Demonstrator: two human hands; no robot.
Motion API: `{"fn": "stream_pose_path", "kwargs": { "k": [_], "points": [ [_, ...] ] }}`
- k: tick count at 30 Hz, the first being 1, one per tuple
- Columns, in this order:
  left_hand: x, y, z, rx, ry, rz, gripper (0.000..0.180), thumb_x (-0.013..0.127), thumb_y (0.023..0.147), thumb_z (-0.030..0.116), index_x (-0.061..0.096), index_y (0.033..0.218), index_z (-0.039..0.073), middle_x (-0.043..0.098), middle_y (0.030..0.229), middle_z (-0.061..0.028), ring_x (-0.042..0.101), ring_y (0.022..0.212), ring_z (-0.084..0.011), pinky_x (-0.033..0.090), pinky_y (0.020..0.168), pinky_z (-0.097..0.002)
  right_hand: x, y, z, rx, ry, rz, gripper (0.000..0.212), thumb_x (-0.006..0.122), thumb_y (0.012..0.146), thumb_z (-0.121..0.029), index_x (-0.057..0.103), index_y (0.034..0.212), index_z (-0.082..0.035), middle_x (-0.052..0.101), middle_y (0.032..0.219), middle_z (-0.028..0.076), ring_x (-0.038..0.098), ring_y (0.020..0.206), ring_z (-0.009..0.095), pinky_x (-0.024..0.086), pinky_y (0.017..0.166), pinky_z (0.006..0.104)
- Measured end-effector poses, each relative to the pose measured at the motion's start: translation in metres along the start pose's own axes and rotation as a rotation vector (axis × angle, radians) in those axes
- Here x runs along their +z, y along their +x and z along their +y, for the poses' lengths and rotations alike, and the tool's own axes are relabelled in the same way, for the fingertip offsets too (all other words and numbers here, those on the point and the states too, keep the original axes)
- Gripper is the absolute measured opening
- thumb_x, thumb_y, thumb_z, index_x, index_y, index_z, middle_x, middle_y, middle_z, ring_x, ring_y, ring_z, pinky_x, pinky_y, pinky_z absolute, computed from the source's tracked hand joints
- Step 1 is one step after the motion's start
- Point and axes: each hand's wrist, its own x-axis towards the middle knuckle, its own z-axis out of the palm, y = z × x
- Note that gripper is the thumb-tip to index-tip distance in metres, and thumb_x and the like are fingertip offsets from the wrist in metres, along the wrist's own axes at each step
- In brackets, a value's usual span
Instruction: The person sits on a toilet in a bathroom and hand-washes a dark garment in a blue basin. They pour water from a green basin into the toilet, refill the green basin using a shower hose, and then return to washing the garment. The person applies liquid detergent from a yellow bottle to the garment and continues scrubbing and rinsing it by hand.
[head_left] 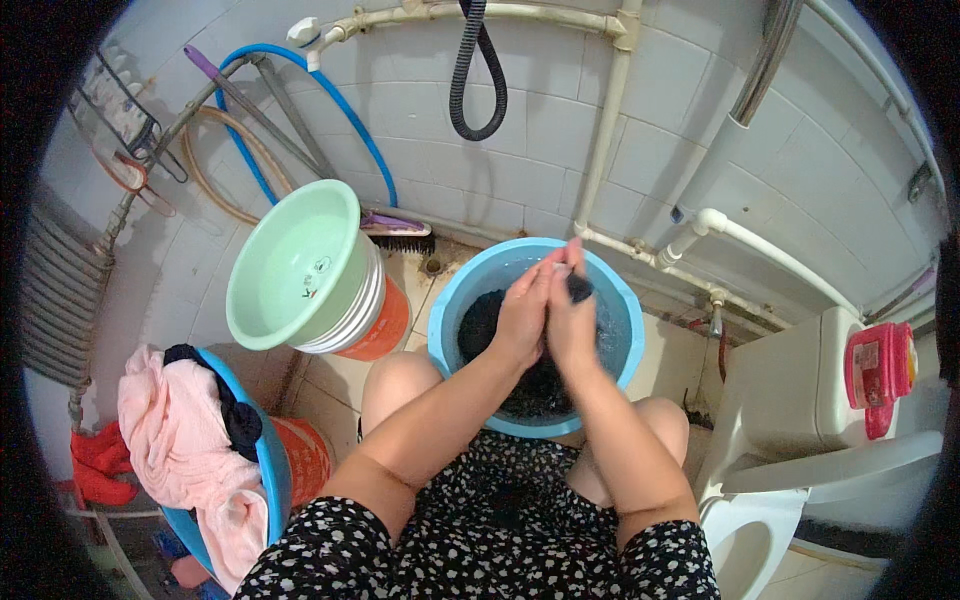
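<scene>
Over a light blue basin [437, 345] of water, my two hands press together. My left hand [520, 312] is closed, its fingers meeting those of the right. My right hand [571, 325] is closed too, slightly blurred at the fingertips. A wet black cloth is gripped between them; a dark bunch of this black cloth [578, 289] pokes out by the right fingers. More black fabric [484, 325] lies soaking in the basin below, partly hidden by my hands and wrists. The basin stands on the floor between my knees.
To the left, a pale green basin [290, 270] tops an orange and white bucket [385, 325]. Nearer, a blue tub [275, 460] holds pink cloth [175, 430]. A toilet [775, 400] stands right. Behind are a scrubbing brush [405, 243], pipes [605, 130] and a hanging black hose [458, 100].
</scene>
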Motion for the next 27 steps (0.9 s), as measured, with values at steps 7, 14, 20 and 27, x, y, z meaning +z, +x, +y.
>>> {"fn": "stream_pose_path", "kwargs": {
  "k": [7,14,20,27],
  "points": [
    [0.003,-0.004,-0.015,0.076,0.431,0.123,0.043,0.042,0.095,0.029,0.046,0.129,0.002,0.048,0.131,-0.0083,0.044,0.118,-0.0164,0.032,0.100,-0.0305,-0.015,0.043,0.030,0.460,0.441,0.101,0.048,0.043,0.096,-0.031,0.038,0.137,-0.005,0.054,0.116,0.010,0.050,0.104,0.020,0.036,0.096,0.0338],
    [-0.021,0.017,0.023,0.034,0.043,0.043,0.039,0.043,0.094,0.018,0.046,0.128,0.001,0.050,0.128,-0.0111,0.047,0.115,-0.0181,0.034,0.100,-0.0307,0.017,-0.014,0.001,-0.077,0.137,-0.043,0.052,0.049,0.092,-0.024,0.034,0.137,-0.003,0.029,0.145,0.017,0.026,0.134,0.024,0.020,0.108,0.0358],
    [0.001,-0.002,0.001,0.193,0.690,-0.068,0.045,0.034,0.098,0.026,0.037,0.137,0.004,0.040,0.138,-0.0164,0.035,0.129,-0.0236,0.022,0.107,-0.0364,0.002,0.017,0.043,0.672,0.869,0.091,0.049,0.051,0.093,-0.033,0.042,0.129,-0.002,0.051,0.123,0.011,0.050,0.110,0.019,0.041,0.091,0.0326],
    [-0.016,0.016,-0.007,0.385,1.129,-0.220,0.096,0.064,0.078,0.042,0.006,0.144,0.003,0.012,0.148,-0.0239,0.013,0.139,-0.0304,0.003,0.110,-0.0488,-0.031,0.025,0.039,0.654,1.175,0.059,0.038,0.046,0.095,-0.026,0.046,0.125,-0.004,0.048,0.129,0.010,0.048,0.114,0.021,0.039,0.098,0.0362]
  ]
}}
